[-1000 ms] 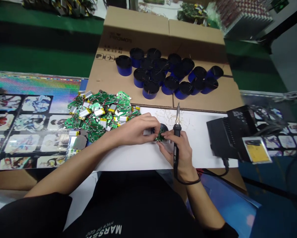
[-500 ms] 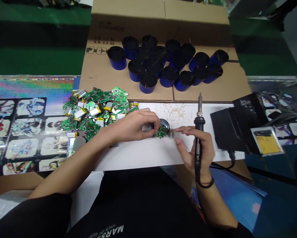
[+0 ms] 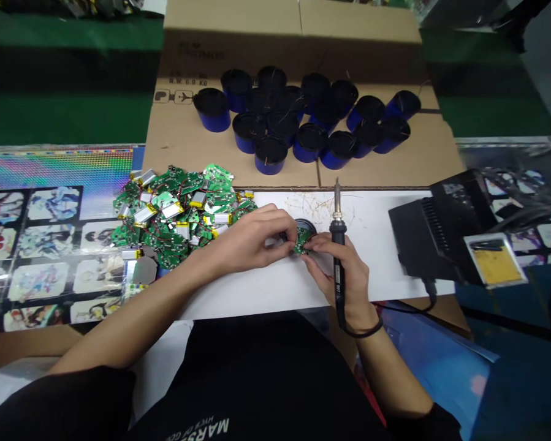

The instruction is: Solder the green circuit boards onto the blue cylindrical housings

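My left hand (image 3: 268, 237) is closed, its thumb and fingers pinching the left edge of a small green circuit board (image 3: 301, 240). Behind the board sits a round black part (image 3: 308, 225), mostly covered by the board and fingers. A soldering iron (image 3: 338, 263) rests in my right hand (image 3: 352, 275), its metal tip pointing up and away from the board. The thumb and forefinger of that hand also touch the board's right side; what lies between these fingertips is hidden.
To the left lies a heap of green boards with silver battery packs (image 3: 178, 214). Several blue cups with black tops (image 3: 270, 156) stand on a cardboard sheet (image 3: 174, 147) at the back. A black soldering station (image 3: 415, 236) with a yellow sponge tray (image 3: 496, 263) is on the right. Thin wires (image 3: 321, 205) litter the white surface.
My right hand has moved left, carrying the soldering iron, and its fingertips have come to the board. My left hand keeps its pinch on the board's edge.
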Demonstrator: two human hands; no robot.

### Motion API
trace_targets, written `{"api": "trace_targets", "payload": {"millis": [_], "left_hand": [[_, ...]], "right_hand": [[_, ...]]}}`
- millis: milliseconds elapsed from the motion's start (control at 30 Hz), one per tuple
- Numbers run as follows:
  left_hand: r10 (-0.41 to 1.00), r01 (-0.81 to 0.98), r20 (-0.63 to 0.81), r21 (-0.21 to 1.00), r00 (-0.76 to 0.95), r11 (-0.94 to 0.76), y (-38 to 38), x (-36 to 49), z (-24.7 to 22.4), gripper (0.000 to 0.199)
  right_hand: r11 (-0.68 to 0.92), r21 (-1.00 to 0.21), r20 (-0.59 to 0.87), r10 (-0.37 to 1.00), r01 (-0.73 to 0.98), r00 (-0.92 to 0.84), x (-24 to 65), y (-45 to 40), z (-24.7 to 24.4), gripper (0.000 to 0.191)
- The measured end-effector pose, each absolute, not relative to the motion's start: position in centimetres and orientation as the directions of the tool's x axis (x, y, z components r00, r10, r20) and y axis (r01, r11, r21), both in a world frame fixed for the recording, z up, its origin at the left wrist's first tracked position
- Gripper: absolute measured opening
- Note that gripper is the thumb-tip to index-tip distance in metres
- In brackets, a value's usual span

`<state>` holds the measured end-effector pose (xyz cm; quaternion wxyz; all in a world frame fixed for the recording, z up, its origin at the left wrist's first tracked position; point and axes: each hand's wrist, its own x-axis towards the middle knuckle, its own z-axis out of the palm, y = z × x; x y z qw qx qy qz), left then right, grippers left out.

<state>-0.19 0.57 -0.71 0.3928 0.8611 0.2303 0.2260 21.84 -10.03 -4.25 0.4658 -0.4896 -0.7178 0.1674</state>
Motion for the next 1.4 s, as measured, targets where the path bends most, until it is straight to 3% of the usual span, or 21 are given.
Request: {"api": "trace_targets", "payload": {"millis": [267,433,567,633,767,900,1167,1400], "left_hand": [[0.589,0.277,0.157,0.768,0.793,-0.578,0.8,0.2,0.0,0.008],[0.560,0.301,0.103,0.756,0.822,-0.581,1.1,0.4,0.7,0.011],[0.564,0.327,0.083,0.743,0.821,-0.584,1.1,0.4,0.7,0.012],[0.560,0.322,0.084,0.744,0.824,-0.585,1.1,0.3,0.7,0.013],[0.554,0.307,0.087,0.758,0.828,-0.576,1.1,0.2,0.7,0.013],[0.561,0.300,0.094,0.765,0.823,-0.569,1.1,0.1,0.6,0.013],[0.560,0.283,0.121,0.764,0.819,-0.580,0.9,0.2,0.1,0.013],[0.567,0.283,0.137,0.758,0.812,-0.588,0.7,0.2,0.1,0.014]], "right_hand": [[0.435,-0.745,0.478,0.877,0.505,-0.050,21.4,-10.1,-4.1,0.040],[0.371,-0.837,0.439,0.894,0.402,0.090,22.3,-10.5,-3.3,0.016],[0.338,-0.911,0.400,0.862,0.237,0.310,23.7,-10.1,-1.9,0.039],[0.327,-0.931,0.364,0.860,0.162,0.357,24.6,-10.0,-1.2,0.040],[0.230,-0.942,0.314,0.864,0.245,0.393,26.2,-10.5,-0.4,0.022],[0.217,-0.908,0.379,0.789,0.358,0.484,26.7,-11.1,0.0,0.009],[0.257,-0.889,0.357,0.907,0.379,0.222,27.4,-10.5,0.6,0.012],[0.311,-0.853,0.369,0.927,0.419,0.063,27.3,-10.4,0.5,0.009]]}}
